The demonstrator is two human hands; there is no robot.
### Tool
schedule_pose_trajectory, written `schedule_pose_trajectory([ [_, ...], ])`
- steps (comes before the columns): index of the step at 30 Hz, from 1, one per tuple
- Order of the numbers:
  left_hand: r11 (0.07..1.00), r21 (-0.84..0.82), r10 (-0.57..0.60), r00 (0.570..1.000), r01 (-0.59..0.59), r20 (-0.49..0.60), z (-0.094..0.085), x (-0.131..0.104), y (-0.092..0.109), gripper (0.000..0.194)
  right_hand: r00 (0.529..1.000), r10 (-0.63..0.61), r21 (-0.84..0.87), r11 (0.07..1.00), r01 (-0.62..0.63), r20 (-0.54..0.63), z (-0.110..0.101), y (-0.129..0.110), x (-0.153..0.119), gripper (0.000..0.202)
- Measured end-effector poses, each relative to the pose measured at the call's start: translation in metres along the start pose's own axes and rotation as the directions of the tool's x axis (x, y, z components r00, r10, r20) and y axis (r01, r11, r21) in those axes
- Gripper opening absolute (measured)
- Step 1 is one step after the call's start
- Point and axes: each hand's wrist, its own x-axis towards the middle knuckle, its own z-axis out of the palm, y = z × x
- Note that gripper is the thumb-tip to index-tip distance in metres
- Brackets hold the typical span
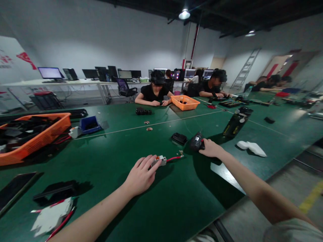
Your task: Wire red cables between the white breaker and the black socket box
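Observation:
My left hand (142, 174) has its fingers closed over a small white circuit breaker (163, 160) lying on the green table (166, 208). A short red wire (174, 158) with a ring terminal sticks out of its right end. My right hand (212, 148) is wrapped round the grip of a black electric screwdriver (196, 142), which rests on the tabletop; part of the grip is hidden by the fingers. Just left of the screwdriver lies a black plastic housing (179, 138).
An orange basket (63, 122) of black parts and a blue bin (89, 125) stand at the left. A larger white breaker (52, 216) with red wires lies near left. A dark bottle (236, 124) and white piece (252, 148) are right. Co-workers (153, 92) sit opposite.

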Motion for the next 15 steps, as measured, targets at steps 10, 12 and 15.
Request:
schedule_pose_trajectory([
  [10, 0.999, -0.022, -0.031, 0.999, 0.032, 0.017, 0.0, -0.003, 0.0, 0.06, 0.993, 0.104, 0.168, 0.979, -0.113, 0.059, -0.005, 0.005, 0.005, 0.036],
  [12, 0.999, -0.03, -0.024, 0.999, 0.025, 0.024, 0.0, -0.003, 0.0, 0.062, 0.992, 0.098, 0.241, 0.964, -0.113, 0.073, -0.006, 0.008, 0.002, 0.032],
  [15, 0.999, -0.045, -0.025, 0.999, 0.026, 0.037, 0.0, -0.003, 0.0, 0.061, 0.991, 0.097, 0.363, 0.924, -0.122, 0.087, -0.009, 0.01, -0.004, 0.028],
])
